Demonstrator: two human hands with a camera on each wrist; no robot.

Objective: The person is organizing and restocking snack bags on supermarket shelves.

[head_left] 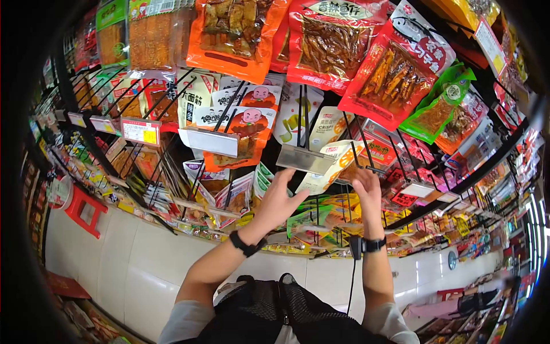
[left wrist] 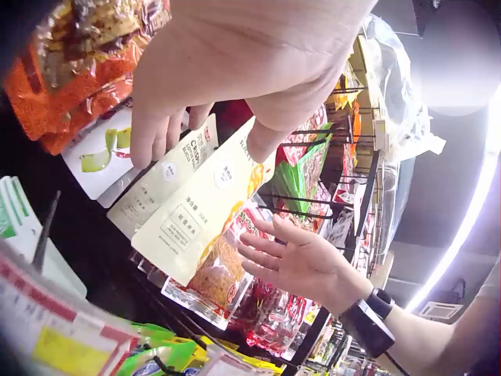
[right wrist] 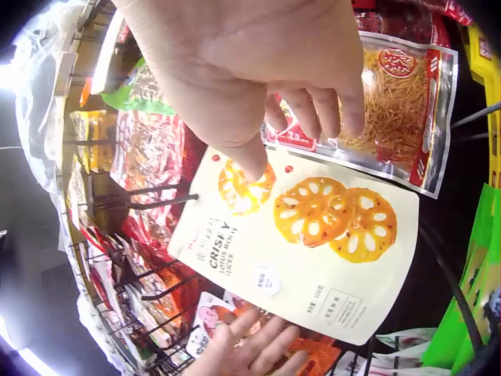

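Note:
A cream packet of crispy lotus root slices (head_left: 342,152) hangs on a hook rack, partly behind a clear tag holder (head_left: 303,159) in the head view. Its front, with orange slices printed on it, faces the right wrist view (right wrist: 329,251). Another cream packet (left wrist: 153,196) hangs behind it. My left hand (head_left: 279,202) is at the packet's left side, thumb spread from the fingers. To the right, my right hand (head_left: 368,192) has its fingers loosely extended. In the left wrist view, the right palm (left wrist: 293,262) faces the packets with nothing in it.
Red snack bags (head_left: 389,77) and orange bags (head_left: 238,34) hang above. A silver-edged bag of shredded snack (right wrist: 395,102) hangs close by the right hand. Black rack hooks stick out around the packets. A red stool (head_left: 86,211) stands on the tiled floor.

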